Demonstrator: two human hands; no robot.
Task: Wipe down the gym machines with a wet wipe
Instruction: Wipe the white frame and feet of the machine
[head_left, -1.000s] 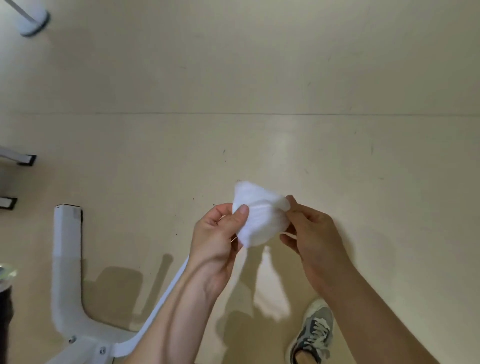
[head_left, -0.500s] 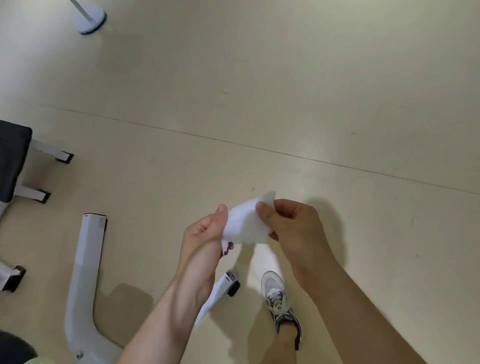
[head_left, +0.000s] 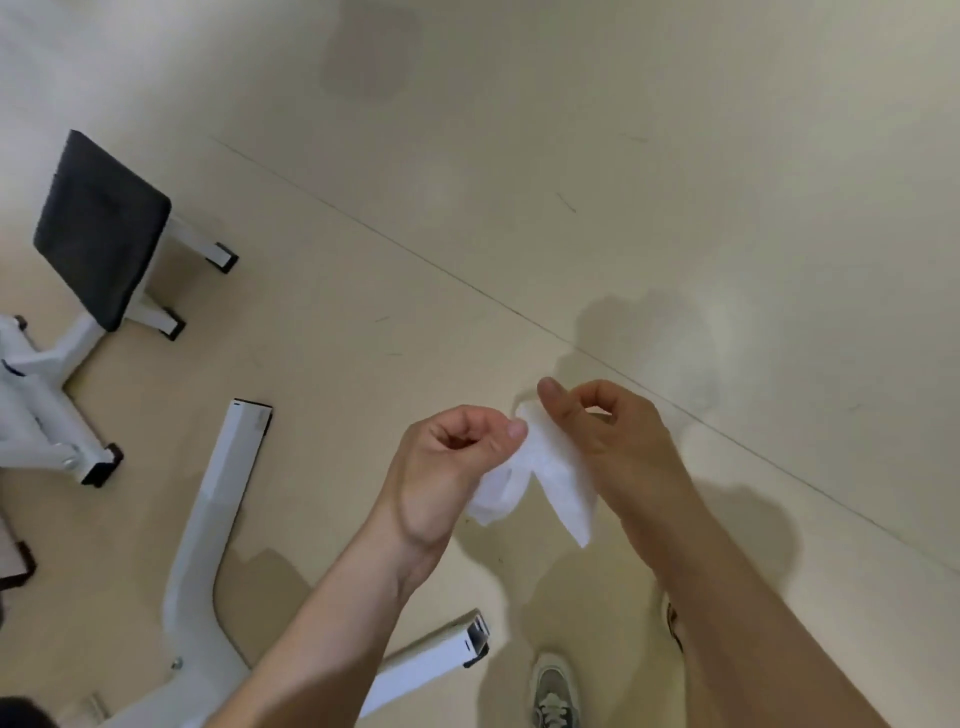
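A white wet wipe (head_left: 550, 470) hangs in front of me, held between both hands above the floor. My left hand (head_left: 447, 467) pinches its left part between thumb and curled fingers. My right hand (head_left: 618, 441) pinches the upper right edge, and two loose flaps of the wipe droop below. A gym machine with a white frame (head_left: 213, 519) stands at the lower left, its two floor legs spreading out. Further left is a black padded seat (head_left: 98, 228) on white legs.
Beige floor (head_left: 623, 182) stretches ahead and to the right, crossed by a thin diagonal seam. A grey sneaker (head_left: 556, 696) shows at the bottom, near the end of the white frame's right leg (head_left: 441, 660).
The view has swung so more of the machine and the black seat appear at left. My hands have pulled the wipe apart, and it now hangs in two flaps rather than one bunch.
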